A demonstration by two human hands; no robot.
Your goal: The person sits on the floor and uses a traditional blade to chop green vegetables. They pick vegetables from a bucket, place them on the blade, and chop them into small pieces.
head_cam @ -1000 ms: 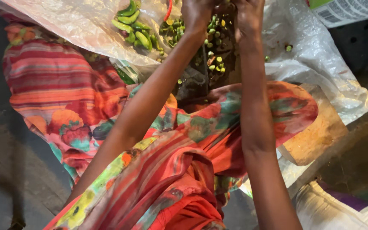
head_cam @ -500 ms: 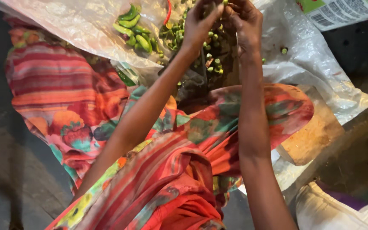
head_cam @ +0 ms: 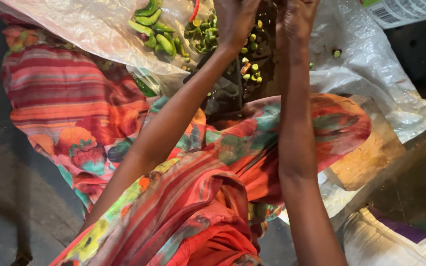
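- Fingers of both the left hand (head_cam: 235, 22) and the right hand (head_cam: 297, 19) run off the top edge, so I cannot tell how far they are open or what they hold.
- Clear plastic sheet (head_cam: 371, 64) spreads over the patterned cloth (head_cam: 75, 103) on the lap; work is best kept above it.
- Whole green chillies (head_cam: 156, 37) lie in a heap left of the hands.
- Small cut chilli pieces (head_cam: 250, 54), green and yellowish, lie scattered under the wrists; steady, close-held hands would likely stop bits rolling off.
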